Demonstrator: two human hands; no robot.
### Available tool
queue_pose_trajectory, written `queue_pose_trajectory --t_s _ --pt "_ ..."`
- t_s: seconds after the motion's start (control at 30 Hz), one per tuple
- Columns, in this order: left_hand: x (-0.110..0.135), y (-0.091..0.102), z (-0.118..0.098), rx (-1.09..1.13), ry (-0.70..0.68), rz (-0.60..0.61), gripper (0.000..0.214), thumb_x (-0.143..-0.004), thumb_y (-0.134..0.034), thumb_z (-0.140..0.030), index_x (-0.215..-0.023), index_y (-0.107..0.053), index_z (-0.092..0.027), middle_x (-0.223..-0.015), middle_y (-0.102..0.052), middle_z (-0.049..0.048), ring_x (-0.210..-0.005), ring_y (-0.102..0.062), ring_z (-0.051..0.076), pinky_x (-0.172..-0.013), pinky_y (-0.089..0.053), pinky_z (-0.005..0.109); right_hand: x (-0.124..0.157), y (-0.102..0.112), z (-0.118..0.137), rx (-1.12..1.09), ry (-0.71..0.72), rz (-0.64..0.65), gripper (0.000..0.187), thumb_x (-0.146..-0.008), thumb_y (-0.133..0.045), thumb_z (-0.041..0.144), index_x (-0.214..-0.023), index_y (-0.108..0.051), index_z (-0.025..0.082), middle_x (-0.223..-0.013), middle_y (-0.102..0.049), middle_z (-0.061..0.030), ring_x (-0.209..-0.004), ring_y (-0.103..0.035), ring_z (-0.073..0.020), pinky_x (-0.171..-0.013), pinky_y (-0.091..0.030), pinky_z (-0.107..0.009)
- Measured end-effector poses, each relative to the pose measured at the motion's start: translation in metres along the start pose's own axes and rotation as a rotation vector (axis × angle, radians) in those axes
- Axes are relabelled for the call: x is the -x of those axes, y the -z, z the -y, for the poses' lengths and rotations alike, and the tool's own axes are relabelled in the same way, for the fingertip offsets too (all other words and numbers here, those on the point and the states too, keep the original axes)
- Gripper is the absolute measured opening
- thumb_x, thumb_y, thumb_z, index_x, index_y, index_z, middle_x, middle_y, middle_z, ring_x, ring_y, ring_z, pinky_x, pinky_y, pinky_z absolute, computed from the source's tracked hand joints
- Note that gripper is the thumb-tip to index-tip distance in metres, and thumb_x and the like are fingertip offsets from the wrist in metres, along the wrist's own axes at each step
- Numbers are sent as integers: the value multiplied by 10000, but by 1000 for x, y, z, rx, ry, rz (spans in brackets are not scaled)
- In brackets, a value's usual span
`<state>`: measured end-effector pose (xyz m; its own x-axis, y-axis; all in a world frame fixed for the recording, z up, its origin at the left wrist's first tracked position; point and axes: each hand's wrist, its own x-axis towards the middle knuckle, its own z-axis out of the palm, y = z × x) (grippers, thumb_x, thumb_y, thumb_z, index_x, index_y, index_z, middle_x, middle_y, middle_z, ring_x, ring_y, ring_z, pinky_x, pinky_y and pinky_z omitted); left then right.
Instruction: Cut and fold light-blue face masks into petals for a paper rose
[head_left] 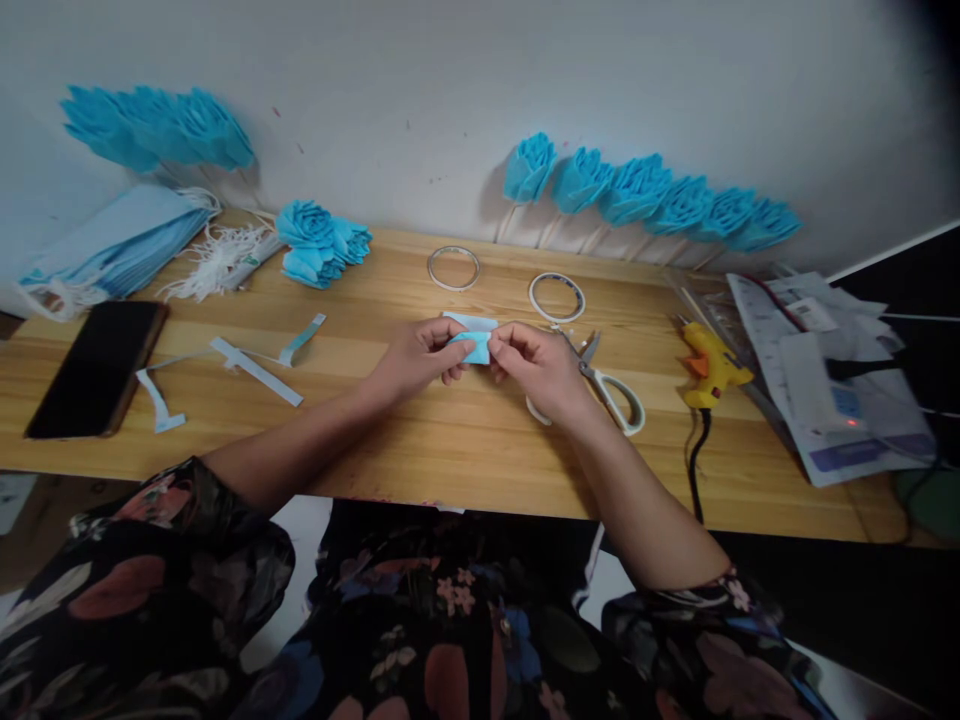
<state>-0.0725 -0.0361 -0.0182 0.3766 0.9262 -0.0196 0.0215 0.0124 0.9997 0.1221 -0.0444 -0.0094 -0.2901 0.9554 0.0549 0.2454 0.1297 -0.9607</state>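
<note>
Between my two hands is a small piece of light-blue fabric [474, 348], folded over, with a paler layer showing behind it. My left hand [424, 360] pinches its left side, the thumb lying across the front. At the right edge, my right hand [536, 365] grips it between thumb and fingers. The piece is held just above the wooden table [480, 450]. Partly covered by my right hand, a pair of scissors [619, 395] with white handles lies on the wood.
Two tape rolls [454, 268] lie behind my hands. Blue fabric flowers [634, 190] on sticks lean along the wall. A yellow glue gun [712, 367] and papers [870, 420] are at right. Left are a phone [97, 365], cut strips [255, 370], stacked face masks [135, 240] and loose flowers [319, 245].
</note>
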Motion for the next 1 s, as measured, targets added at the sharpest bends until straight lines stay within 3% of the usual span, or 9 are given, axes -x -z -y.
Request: queue_pose_trajectory --t_s 0.23,0.37,0.8,0.9,1.0 --pt "0 0 -2 8 16 -28 184 -875 -689 -277 -767 -599 -160 -610 -622 -29 -515 -565 69 -499 -482 178 0 0 3 -90 -19 18 399 -903 -621 581 -761 -623 208 -711 -613 3 -640 -564 -120 -622 -484 -277" --pt "0 -1 -3 20 22 -32 184 -865 -701 -269 -757 -607 -154 -593 -613 -34 -501 -551 58 -493 -474 166 1 -1 0 -32 -20 20 333 -865 -692 519 -783 -634 201 -678 -590 24 -603 -520 -107 -603 -436 -272" --pt "-1 4 1 -4 -9 16 233 -816 -753 -337 -770 -607 -161 -592 -622 -30 -493 -562 67 -494 -485 171 1 -4 -2 94 22 4 210 -890 -587 352 -743 -603 202 -644 -578 29 -598 -498 -113 -602 -388 -266" --pt "0 5 -1 -40 -10 -14 225 -806 -748 -344 -768 -614 -167 -581 -629 -29 -491 -564 75 -506 -487 181 -3 6 0 123 74 -74 217 -882 -604 370 -767 -648 192 -707 -636 12 -642 -534 -117 -625 -417 -264" --pt "0 6 -2 -50 -15 -49 226 -800 -739 -359 -768 -623 -167 -590 -644 -19 -492 -565 82 -507 -484 195 -6 32 6 55 92 -299 298 -886 -623 476 -815 -682 193 -747 -661 -1 -654 -565 -119 -603 -452 -252"
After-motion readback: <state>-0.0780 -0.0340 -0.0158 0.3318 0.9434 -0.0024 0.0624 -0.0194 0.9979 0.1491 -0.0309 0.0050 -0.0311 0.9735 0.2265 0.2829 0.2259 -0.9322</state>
